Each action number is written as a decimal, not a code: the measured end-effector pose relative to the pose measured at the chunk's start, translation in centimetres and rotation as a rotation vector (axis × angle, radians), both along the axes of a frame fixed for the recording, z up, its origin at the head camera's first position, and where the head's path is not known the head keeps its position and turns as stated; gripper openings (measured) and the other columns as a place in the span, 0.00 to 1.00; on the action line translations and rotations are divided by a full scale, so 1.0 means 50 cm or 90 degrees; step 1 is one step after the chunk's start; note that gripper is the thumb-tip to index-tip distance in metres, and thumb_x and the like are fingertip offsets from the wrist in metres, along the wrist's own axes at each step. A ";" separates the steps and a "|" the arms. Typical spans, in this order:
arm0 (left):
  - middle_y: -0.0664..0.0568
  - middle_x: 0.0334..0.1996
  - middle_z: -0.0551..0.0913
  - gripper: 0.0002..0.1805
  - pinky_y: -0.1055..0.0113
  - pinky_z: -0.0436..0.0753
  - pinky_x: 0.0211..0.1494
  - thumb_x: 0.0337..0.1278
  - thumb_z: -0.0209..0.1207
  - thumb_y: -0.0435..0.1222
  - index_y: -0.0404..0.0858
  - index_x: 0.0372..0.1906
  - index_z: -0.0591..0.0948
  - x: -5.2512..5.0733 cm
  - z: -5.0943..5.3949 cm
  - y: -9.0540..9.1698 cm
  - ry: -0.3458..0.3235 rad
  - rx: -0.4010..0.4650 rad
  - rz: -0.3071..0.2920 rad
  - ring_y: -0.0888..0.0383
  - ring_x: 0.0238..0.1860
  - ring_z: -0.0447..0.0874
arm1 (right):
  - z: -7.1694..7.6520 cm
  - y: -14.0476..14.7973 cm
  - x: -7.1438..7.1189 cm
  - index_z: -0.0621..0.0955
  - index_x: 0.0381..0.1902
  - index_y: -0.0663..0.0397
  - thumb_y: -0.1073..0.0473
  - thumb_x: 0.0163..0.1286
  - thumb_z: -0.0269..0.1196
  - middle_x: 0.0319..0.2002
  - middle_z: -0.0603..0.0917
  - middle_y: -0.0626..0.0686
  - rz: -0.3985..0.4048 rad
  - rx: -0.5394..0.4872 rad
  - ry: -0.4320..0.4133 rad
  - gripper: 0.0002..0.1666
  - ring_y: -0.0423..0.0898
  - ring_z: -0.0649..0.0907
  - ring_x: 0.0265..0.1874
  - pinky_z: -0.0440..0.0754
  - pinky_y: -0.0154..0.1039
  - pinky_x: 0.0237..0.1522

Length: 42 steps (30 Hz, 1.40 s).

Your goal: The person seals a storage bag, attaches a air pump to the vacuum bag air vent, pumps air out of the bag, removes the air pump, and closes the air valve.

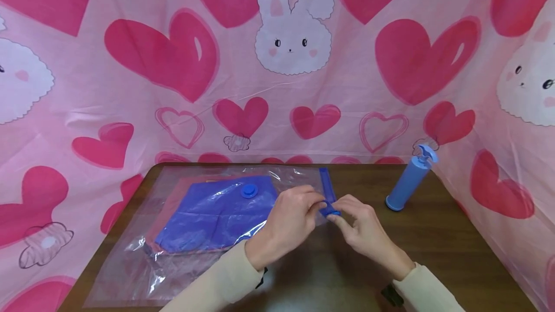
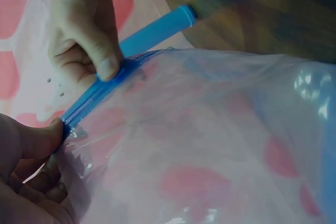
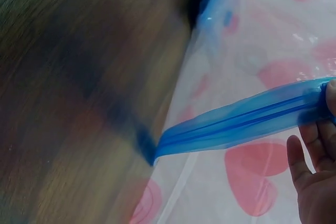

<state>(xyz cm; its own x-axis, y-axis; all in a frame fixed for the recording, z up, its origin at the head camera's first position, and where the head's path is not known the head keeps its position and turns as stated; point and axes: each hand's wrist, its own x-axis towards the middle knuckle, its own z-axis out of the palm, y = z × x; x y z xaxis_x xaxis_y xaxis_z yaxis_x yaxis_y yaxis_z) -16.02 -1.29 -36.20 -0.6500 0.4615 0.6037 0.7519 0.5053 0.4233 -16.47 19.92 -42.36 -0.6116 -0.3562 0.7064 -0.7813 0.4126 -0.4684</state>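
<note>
A clear plastic storage bag (image 1: 125, 273) lies on the table, holding a folded blue cloth (image 1: 217, 220) over a pink one. On its upper face is a round blue valve cap (image 1: 249, 190). Along the bag's right end runs a blue zip strip (image 1: 327, 184), also raised in the right wrist view, where a hand grips it at the right edge. My left hand (image 1: 295, 211) pinches the strip between thumb and fingers. Close beside it, my right hand (image 1: 360, 223) pinches the same strip. Both hands appear on the strip in the left wrist view.
A light blue hand pump (image 1: 407, 184) stands on the table (image 1: 446, 254) to the right of my right hand. Pink fabric (image 1: 355, 81) with hearts and rabbits hangs behind the table and along both sides.
</note>
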 end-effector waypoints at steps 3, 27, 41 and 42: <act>0.53 0.34 0.88 0.06 0.78 0.83 0.42 0.63 0.72 0.29 0.36 0.44 0.92 0.000 0.004 -0.004 -0.031 -0.011 0.006 0.62 0.35 0.89 | -0.004 0.003 -0.004 0.89 0.42 0.55 0.78 0.56 0.76 0.39 0.87 0.47 -0.008 0.008 -0.004 0.19 0.45 0.86 0.38 0.82 0.29 0.46; 0.54 0.35 0.89 0.07 0.81 0.81 0.37 0.65 0.71 0.32 0.37 0.46 0.92 0.002 0.004 -0.009 -0.079 -0.021 -0.026 0.70 0.31 0.84 | 0.003 0.017 0.006 0.90 0.47 0.51 0.74 0.63 0.74 0.43 0.88 0.44 0.001 0.018 -0.118 0.17 0.43 0.87 0.42 0.83 0.32 0.46; 0.54 0.30 0.87 0.03 0.76 0.81 0.35 0.63 0.72 0.30 0.37 0.39 0.93 0.004 -0.004 -0.007 0.008 -0.013 -0.011 0.64 0.28 0.84 | -0.013 0.005 -0.003 0.89 0.43 0.52 0.76 0.61 0.74 0.40 0.88 0.50 0.028 -0.008 -0.036 0.17 0.43 0.86 0.43 0.80 0.27 0.51; 0.54 0.29 0.87 0.03 0.75 0.81 0.34 0.62 0.72 0.30 0.38 0.39 0.93 0.004 -0.003 -0.007 0.014 -0.015 -0.011 0.64 0.28 0.85 | -0.015 0.006 -0.004 0.89 0.43 0.53 0.76 0.61 0.74 0.40 0.88 0.51 0.029 -0.009 -0.034 0.17 0.44 0.86 0.43 0.80 0.27 0.51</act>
<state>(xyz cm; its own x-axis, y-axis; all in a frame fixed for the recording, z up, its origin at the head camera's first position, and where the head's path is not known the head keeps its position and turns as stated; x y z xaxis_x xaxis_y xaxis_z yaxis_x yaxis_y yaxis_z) -15.80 -1.65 -36.38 -0.6288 0.4867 0.6065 0.7696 0.5013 0.3956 -16.67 20.20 -43.09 -0.6324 -0.3745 0.6781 -0.7724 0.3707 -0.5157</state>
